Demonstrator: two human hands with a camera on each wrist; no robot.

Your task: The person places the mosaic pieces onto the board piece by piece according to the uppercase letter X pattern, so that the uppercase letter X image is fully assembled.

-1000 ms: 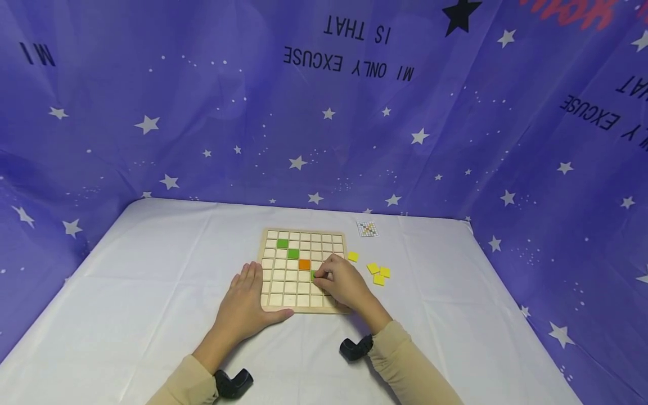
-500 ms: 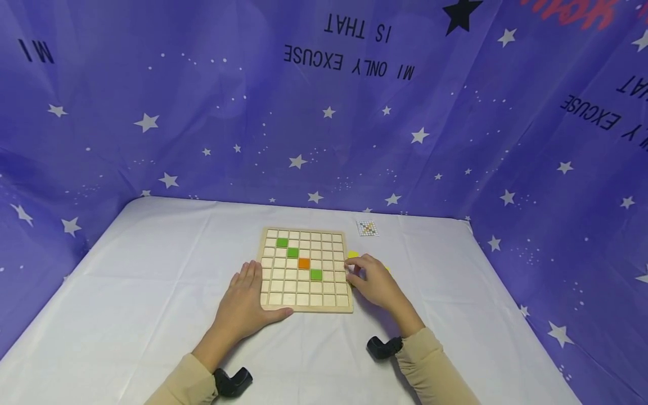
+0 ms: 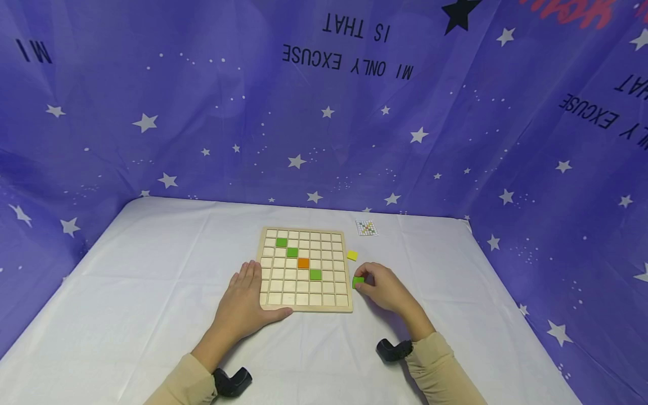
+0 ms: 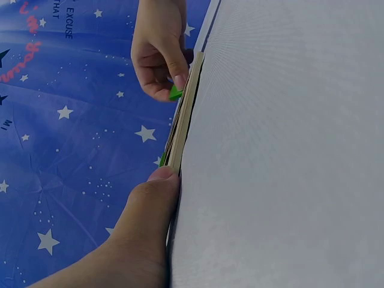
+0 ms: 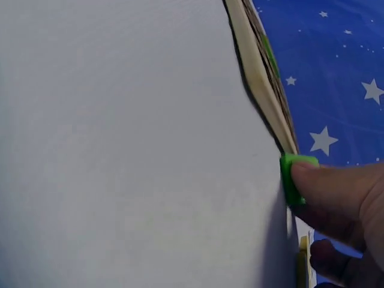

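Note:
My right hand [image 3: 385,288] pinches a green square tile [image 3: 358,282] between thumb and fingers, just off the right edge of a wooden grid board [image 3: 306,309]. The right wrist view shows this held tile [image 5: 292,183] tipped on edge beside the board's corner. My left hand [image 3: 243,309] rests against the board, straight fingers along its left side and thumb at the near edge. On the grid, three green tiles, one of them the nearest green tile [image 3: 316,274], and an orange tile [image 3: 303,263] form a diagonal.
A yellow tile [image 3: 352,256] lies right of the board, behind my right hand. Farther back is a small printed pattern card [image 3: 367,228]. A white cloth [image 3: 152,315] covers the table, and a purple star-printed curtain [image 3: 253,112] hangs behind it.
My right hand has left a green tile in the grid, moved right off the board and now pinches another green tile. It covers the loose yellow tiles there. My left hand stays put.

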